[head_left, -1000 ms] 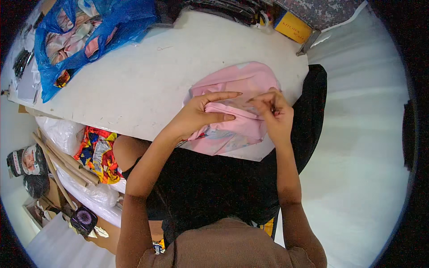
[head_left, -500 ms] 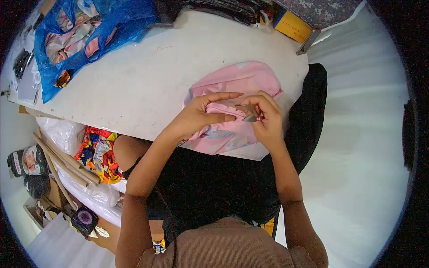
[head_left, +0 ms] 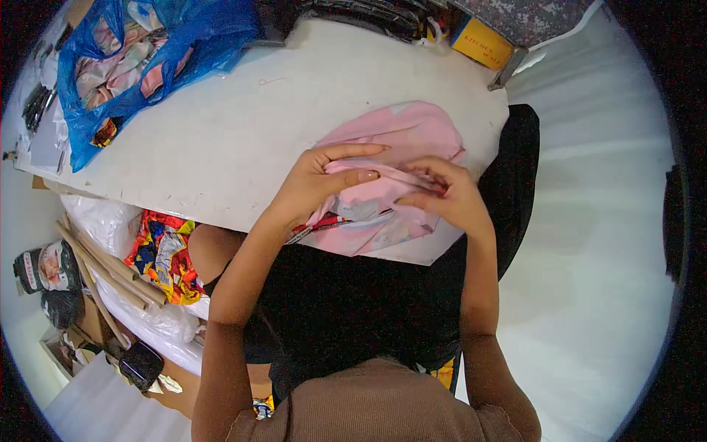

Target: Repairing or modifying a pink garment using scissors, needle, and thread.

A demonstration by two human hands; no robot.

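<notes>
yellow box (head_left: 482, 42) | table's far edge | blue bag (head_left: 147, 51) | far left

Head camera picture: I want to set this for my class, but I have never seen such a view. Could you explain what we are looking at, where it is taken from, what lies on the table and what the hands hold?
The picture comes from a wide fisheye camera worn on a person's head, looking down, so straight edges bend near the rim. There is no machine: the two forearms coming up from the lower edge are the person's own. The left hand and right hand both rest on a pink cloth at the near edge of a white table, pinching its folds. Whether the right hand also holds some small tool cannot be told. At the table's far left lies a blue plastic bag stuffed with fabric, and at the far right a yellow box. A black garment hangs by the table's right side.
</notes>
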